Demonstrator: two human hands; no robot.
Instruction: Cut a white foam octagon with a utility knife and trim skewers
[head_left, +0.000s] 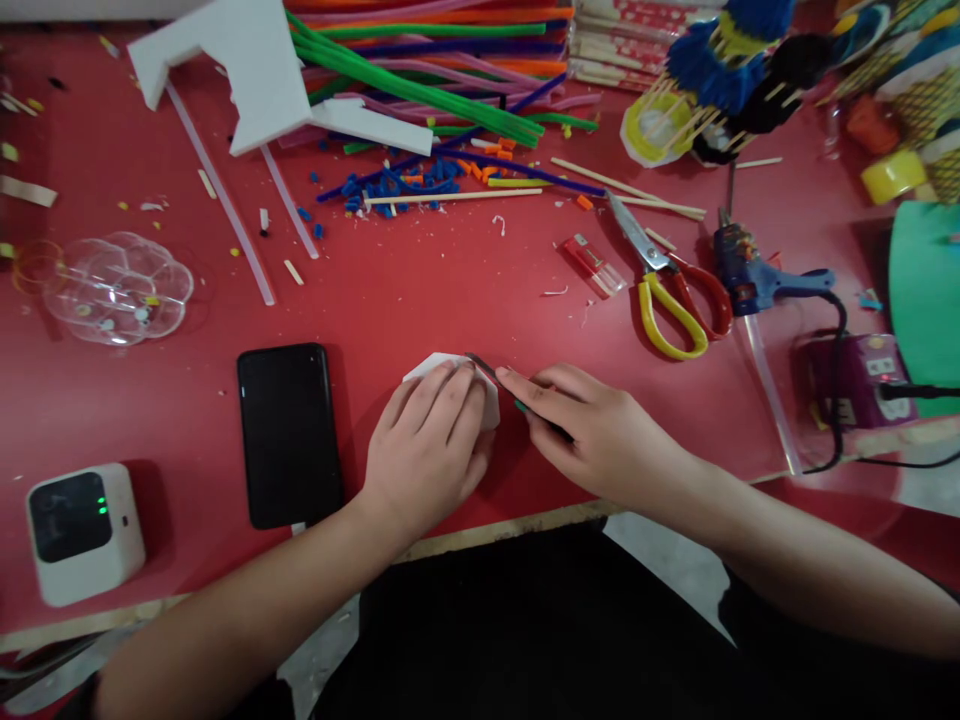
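Observation:
Near the table's front edge, my left hand (pixel 431 435) presses down on a small white foam piece (pixel 490 407) with straight-cut edges, its fingers together over most of it. My right hand (pixel 589 425) is closed around a craft knife (pixel 482 367) with a dark handle and a bit of green. Its thin blade points up and left and lies along the upper right edge of the foam. The blade's tip rests by my left fingertips; whether it is in the foam or only touching it, I cannot tell.
A phone (pixel 289 435) and a white device (pixel 86 535) lie left. Scissors (pixel 667 290), a blade pack (pixel 591 266) and a glue gun (pixel 750 265) with its cord lie right. Behind are pipe cleaners (pixel 420 75), a cut foam sheet (pixel 262 75) and a clear plastic tray (pixel 124 290).

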